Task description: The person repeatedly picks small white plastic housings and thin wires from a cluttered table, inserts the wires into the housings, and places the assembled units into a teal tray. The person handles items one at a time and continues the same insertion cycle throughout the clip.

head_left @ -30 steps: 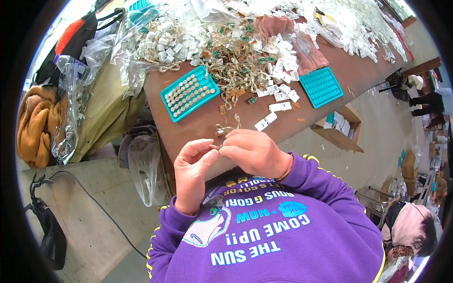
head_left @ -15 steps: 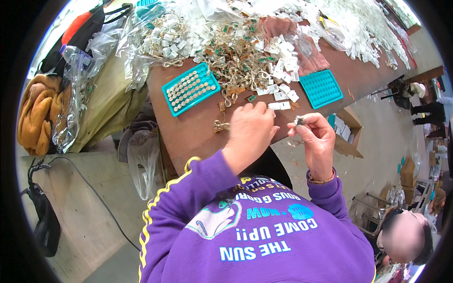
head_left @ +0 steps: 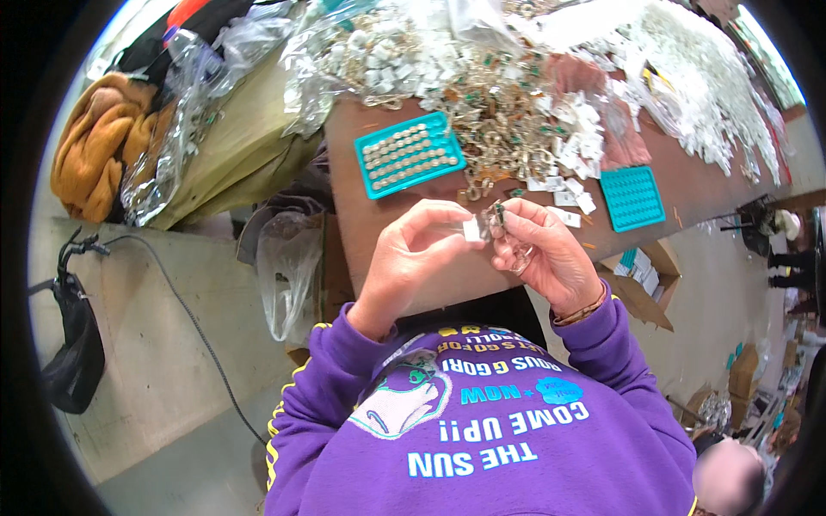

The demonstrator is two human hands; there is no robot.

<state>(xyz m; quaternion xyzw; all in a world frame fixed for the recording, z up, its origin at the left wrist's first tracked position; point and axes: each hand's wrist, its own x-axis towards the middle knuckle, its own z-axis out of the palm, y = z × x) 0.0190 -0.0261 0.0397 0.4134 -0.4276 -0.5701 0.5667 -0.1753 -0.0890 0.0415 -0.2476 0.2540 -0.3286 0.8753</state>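
White plastic, a small block-like white piece (head_left: 471, 230), sits at the fingertips of the left hand (head_left: 404, 254), pinched between thumb and forefinger. The right hand (head_left: 551, 254) grips a small green part (head_left: 499, 210) between thumb and fingers, with a thin looped cable (head_left: 514, 257) bunched against the same fingers. Both held things are just over the near edge of the brown table (head_left: 343, 138), in front of the purple sweatshirt (head_left: 508, 404). Whether they touch: cannot tell, they overlap and blur.

Reason for the hold, as I judge it: tips only, so the small faces stay clear and can be brought close under the eyes; the cable gathered in, likely to keep it from dangling.

Layout: teal tray (head_left: 439, 126) with round discs (head_left: 404, 159) in rows beyond the left hand, a second teal tray (head_left: 632, 198) off to the right. Between them a tangled heap (head_left: 508, 120) of cables and green bits, loose white blocks (head_left: 575, 155) at its right side. Probably set so for short reaches from either hand.

Look: white piece pale, squarish; green part dark, finer detail lost; cable thin, brownish, glinting in places
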